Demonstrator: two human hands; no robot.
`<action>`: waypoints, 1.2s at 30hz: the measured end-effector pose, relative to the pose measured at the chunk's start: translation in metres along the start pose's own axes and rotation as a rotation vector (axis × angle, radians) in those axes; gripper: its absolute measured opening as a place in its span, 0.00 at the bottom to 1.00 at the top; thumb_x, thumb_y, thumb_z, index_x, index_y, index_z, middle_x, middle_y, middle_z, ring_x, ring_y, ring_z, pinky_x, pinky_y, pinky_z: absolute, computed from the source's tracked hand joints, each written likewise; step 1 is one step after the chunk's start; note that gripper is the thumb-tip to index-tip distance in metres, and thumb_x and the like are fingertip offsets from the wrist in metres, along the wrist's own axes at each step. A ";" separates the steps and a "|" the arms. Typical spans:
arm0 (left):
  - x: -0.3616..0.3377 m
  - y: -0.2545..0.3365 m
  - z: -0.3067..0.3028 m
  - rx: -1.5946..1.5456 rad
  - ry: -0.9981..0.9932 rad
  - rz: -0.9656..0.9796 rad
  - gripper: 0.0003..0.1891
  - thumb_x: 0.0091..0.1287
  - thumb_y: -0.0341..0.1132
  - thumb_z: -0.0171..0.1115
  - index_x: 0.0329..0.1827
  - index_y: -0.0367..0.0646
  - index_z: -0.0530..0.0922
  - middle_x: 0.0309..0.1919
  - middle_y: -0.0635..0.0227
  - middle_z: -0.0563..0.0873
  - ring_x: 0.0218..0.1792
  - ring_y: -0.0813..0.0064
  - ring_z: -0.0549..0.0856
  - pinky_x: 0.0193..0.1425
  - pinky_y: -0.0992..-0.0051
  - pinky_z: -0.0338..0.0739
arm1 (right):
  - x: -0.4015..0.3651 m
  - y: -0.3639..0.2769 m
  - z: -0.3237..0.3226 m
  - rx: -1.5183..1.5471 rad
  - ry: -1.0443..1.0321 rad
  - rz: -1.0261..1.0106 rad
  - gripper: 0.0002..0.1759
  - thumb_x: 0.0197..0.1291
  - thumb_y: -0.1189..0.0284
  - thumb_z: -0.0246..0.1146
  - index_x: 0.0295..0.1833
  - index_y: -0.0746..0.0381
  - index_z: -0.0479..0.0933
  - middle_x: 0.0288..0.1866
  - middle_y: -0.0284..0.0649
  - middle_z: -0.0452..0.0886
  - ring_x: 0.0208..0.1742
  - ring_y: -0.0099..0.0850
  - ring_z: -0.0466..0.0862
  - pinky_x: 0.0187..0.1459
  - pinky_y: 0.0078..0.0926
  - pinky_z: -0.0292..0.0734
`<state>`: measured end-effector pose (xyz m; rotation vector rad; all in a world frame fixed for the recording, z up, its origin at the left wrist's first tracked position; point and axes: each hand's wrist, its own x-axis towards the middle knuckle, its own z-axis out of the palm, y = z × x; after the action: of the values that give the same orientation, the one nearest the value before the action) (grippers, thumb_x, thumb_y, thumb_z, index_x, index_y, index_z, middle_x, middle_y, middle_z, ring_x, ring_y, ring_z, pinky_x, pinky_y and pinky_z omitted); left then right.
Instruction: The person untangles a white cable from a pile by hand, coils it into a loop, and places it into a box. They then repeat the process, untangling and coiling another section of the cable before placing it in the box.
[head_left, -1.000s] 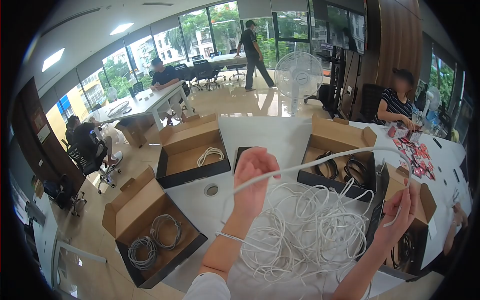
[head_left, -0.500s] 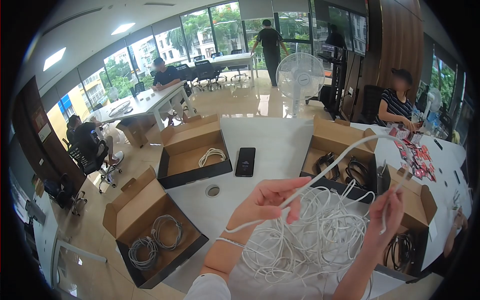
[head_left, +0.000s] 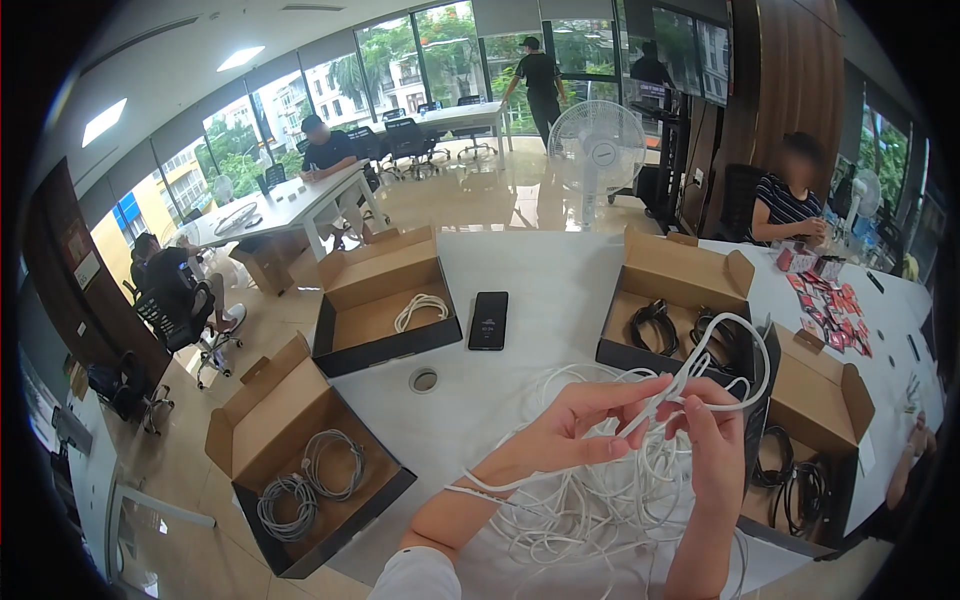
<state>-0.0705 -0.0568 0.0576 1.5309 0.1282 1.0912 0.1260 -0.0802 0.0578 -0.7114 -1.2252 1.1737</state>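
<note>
Over the table, my left hand (head_left: 585, 425) pinches a white cable (head_left: 768, 365) between thumb and fingers. My right hand (head_left: 712, 440) grips the same cable close beside it, fingers curled. The cable makes a raised loop above and to the right of both hands, in front of the box with black cables. Part of it trails across my left wrist. Below my hands lies a tangled pile of white cable (head_left: 560, 520), partly hidden by my hands and forearms.
Open cardboard boxes surround the pile: one with grey coils (head_left: 287, 507), one with a white coil (head_left: 422, 312), two with black cables (head_left: 652, 327) (head_left: 800, 497). A phone (head_left: 488, 320) lies between. A fan (head_left: 598, 150) stands behind; a person sits at right by red packets (head_left: 832, 315).
My hands have come together, my right hand moving left toward my left hand. The wide arc of cable has become a smaller loop. The seated person at right has drawn their hands back.
</note>
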 end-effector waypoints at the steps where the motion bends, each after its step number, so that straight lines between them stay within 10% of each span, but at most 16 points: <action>1: 0.000 -0.004 0.000 -0.021 0.001 -0.010 0.32 0.63 0.39 0.65 0.71 0.44 0.67 0.30 0.75 0.78 0.34 0.82 0.74 0.44 0.78 0.68 | 0.000 0.001 0.003 0.020 0.010 0.004 0.13 0.65 0.71 0.59 0.50 0.67 0.78 0.44 0.40 0.83 0.38 0.26 0.82 0.35 0.20 0.73; 20: 0.009 -0.066 -0.004 -0.186 0.153 -0.104 0.14 0.72 0.40 0.56 0.46 0.38 0.82 0.26 0.74 0.78 0.25 0.88 0.71 0.29 0.84 0.64 | 0.004 -0.001 -0.011 0.556 0.075 -0.058 0.14 0.68 0.71 0.54 0.57 0.63 0.72 0.50 0.40 0.77 0.42 0.26 0.78 0.42 0.24 0.75; 23: 0.013 -0.081 -0.004 0.125 0.131 -0.291 0.17 0.74 0.42 0.51 0.49 0.36 0.81 0.26 0.68 0.80 0.25 0.78 0.75 0.30 0.77 0.70 | 0.004 -0.012 -0.042 0.691 0.159 -0.229 0.17 0.68 0.73 0.53 0.60 0.65 0.68 0.55 0.38 0.73 0.41 0.24 0.75 0.43 0.21 0.74; 26: 0.012 -0.077 0.007 0.877 -0.105 0.015 0.16 0.73 0.38 0.52 0.52 0.35 0.79 0.25 0.64 0.79 0.28 0.65 0.79 0.37 0.68 0.75 | 0.003 -0.026 -0.089 0.681 0.301 -0.420 0.19 0.69 0.75 0.51 0.64 0.67 0.65 0.62 0.40 0.71 0.41 0.24 0.74 0.45 0.20 0.73; 29: 0.000 -0.062 -0.001 0.759 -0.554 -0.091 0.17 0.71 0.36 0.53 0.59 0.38 0.75 0.32 0.59 0.81 0.37 0.56 0.80 0.46 0.65 0.75 | -0.006 -0.037 -0.121 0.569 0.391 -0.551 0.21 0.69 0.76 0.51 0.66 0.68 0.63 0.67 0.42 0.68 0.40 0.24 0.73 0.46 0.21 0.73; 36: 0.011 -0.015 -0.018 0.658 -0.177 -0.176 0.28 0.66 0.39 0.60 0.67 0.38 0.67 0.59 0.57 0.73 0.52 0.66 0.76 0.54 0.68 0.70 | -0.002 -0.032 -0.064 0.500 0.487 -0.411 0.16 0.69 0.72 0.53 0.59 0.67 0.70 0.54 0.43 0.78 0.31 0.19 0.73 0.34 0.15 0.72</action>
<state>-0.0692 -0.0322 0.0492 2.1455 0.5308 0.8000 0.1967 -0.0807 0.0707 -0.3144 -0.5912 0.8423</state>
